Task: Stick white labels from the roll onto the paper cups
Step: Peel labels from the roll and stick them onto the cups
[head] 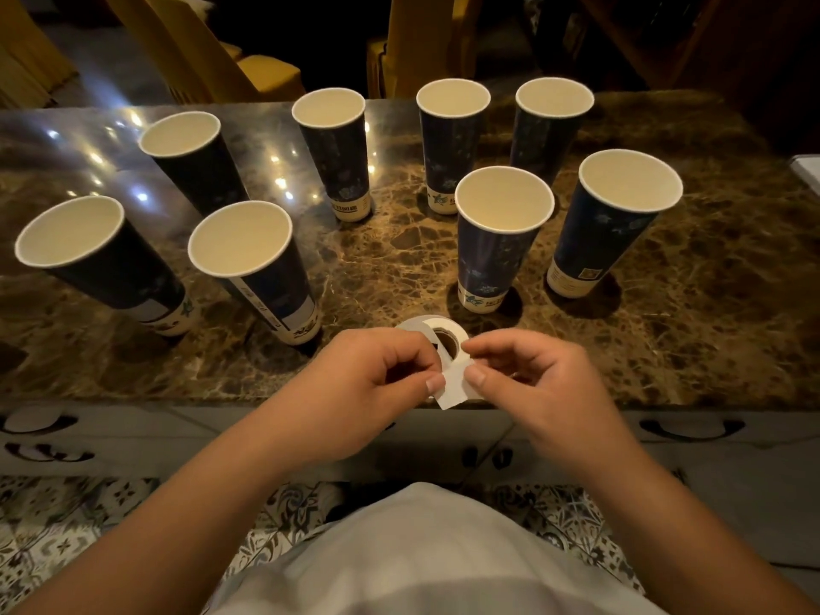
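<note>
White label strip (452,388) is pinched between the left hand (377,388) and the right hand (528,379), close together at the near table edge, with the roll (437,335) held just beyond the fingers. Thin, limp and tacky, the label is judged best taken by one corner. Eight paper cups (503,233) are stood farther back on the marble table (665,339).

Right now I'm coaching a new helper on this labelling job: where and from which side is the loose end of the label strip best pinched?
Probably at its free lower tip, from both sides at once. The strip hangs off the label roll toward the table edge, flat and thin, so thumb-and-finger pinches suit it. The left hand and right hand already pinch it there.
</note>
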Demonstrator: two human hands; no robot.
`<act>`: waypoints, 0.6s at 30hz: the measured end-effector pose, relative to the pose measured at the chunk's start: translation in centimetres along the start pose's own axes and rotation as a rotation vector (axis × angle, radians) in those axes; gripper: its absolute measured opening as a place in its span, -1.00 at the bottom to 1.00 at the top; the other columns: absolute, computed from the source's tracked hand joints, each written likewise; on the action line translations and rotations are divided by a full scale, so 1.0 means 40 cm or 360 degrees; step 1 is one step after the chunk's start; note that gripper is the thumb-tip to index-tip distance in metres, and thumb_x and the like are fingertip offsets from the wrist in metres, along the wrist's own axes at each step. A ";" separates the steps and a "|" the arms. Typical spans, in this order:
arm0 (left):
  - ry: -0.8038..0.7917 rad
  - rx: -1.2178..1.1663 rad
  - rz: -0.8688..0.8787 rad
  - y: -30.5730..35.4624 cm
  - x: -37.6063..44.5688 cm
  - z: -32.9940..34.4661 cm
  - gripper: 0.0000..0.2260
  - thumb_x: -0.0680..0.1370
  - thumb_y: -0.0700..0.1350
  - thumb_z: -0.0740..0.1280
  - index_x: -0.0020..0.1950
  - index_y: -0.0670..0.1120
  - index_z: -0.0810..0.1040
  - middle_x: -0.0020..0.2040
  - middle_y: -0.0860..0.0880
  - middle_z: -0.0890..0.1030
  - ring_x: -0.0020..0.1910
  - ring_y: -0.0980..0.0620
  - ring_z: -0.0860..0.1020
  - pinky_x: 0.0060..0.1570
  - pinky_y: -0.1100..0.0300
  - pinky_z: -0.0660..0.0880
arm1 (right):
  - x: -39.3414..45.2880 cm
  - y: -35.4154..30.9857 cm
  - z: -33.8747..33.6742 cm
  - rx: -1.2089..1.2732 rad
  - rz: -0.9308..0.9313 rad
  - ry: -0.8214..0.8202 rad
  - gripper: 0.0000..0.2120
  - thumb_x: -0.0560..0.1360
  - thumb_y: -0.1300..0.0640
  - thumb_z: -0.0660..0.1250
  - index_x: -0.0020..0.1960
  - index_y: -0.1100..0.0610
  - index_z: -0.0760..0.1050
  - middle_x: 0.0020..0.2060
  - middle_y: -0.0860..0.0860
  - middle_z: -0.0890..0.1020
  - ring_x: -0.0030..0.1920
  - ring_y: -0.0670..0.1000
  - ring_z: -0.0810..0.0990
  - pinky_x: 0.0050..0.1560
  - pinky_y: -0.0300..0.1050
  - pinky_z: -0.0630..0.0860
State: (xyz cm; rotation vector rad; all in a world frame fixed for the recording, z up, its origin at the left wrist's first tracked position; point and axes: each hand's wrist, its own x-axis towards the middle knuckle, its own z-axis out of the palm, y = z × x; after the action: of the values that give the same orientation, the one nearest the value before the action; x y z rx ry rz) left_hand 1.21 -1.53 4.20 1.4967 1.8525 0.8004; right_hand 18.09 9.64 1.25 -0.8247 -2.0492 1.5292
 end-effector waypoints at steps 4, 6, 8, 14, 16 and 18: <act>0.0020 0.0206 0.0062 -0.002 0.002 0.001 -0.96 0.51 -0.01 0.38 -0.11 0.13 0.63 -0.23 0.18 0.59 -0.19 0.17 0.56 -0.24 0.35 0.48 | -0.001 -0.006 -0.002 -0.0205 -0.0174 0.0013 -0.90 0.41 0.19 0.47 -0.12 0.00 0.67 -0.29 -0.09 0.68 -0.23 -0.07 0.65 -0.22 -0.18 0.62; 0.0138 0.0093 -0.0097 -0.009 0.008 0.007 -0.95 0.48 -0.01 0.41 -0.11 0.12 0.67 -0.24 0.16 0.63 -0.21 0.20 0.59 -0.23 0.35 0.53 | -0.003 -0.007 -0.004 -0.0366 -0.0352 0.0133 -0.91 0.41 0.16 0.46 -0.11 0.00 0.67 -0.29 -0.15 0.68 -0.23 -0.09 0.64 -0.27 -0.28 0.58; 0.0277 0.0011 -0.0235 -0.020 0.018 0.011 -0.96 0.47 -0.02 0.43 -0.13 0.10 0.68 -0.25 0.14 0.65 -0.23 0.20 0.60 -0.22 0.30 0.58 | -0.003 -0.008 -0.010 -0.0299 -0.0334 0.0270 -0.91 0.42 0.15 0.44 -0.11 -0.01 0.67 -0.30 -0.15 0.68 -0.20 -0.11 0.64 -0.26 -0.32 0.57; 0.0555 -0.0199 -0.0201 -0.008 0.096 0.012 -0.70 0.46 -0.04 0.44 0.17 0.08 0.52 -0.09 0.09 0.61 -0.12 0.16 0.58 -0.08 0.34 0.56 | 0.019 0.008 -0.061 0.0076 0.0068 0.0508 -0.85 0.46 0.22 0.43 -0.15 -0.04 0.64 -0.21 -0.15 0.69 -0.19 -0.11 0.66 -0.24 -0.27 0.61; 0.0577 -0.0130 -0.0194 -0.004 0.152 0.019 -0.47 0.43 0.03 0.46 0.35 0.05 0.39 0.16 0.13 0.56 0.09 0.20 0.53 0.11 0.28 0.49 | 0.023 0.015 -0.077 0.0069 0.0116 0.0536 -0.84 0.47 0.21 0.43 -0.14 -0.05 0.64 -0.21 -0.18 0.69 -0.17 -0.15 0.66 -0.25 -0.28 0.61; 0.0523 -0.0044 -0.0243 -0.014 0.219 0.028 -0.23 0.39 0.07 0.49 0.49 0.01 0.20 0.37 0.07 0.43 0.30 0.11 0.42 0.25 0.18 0.41 | 0.027 0.020 -0.086 0.0084 0.0140 0.0568 -0.82 0.47 0.23 0.42 -0.15 -0.06 0.63 -0.21 -0.16 0.69 -0.18 -0.12 0.66 -0.23 -0.25 0.62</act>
State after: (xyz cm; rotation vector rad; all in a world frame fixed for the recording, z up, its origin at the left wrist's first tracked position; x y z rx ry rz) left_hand 0.28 7.05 2.29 1.2446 2.1542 1.0411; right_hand 19.74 12.92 1.45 -1.0920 -1.7276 1.3588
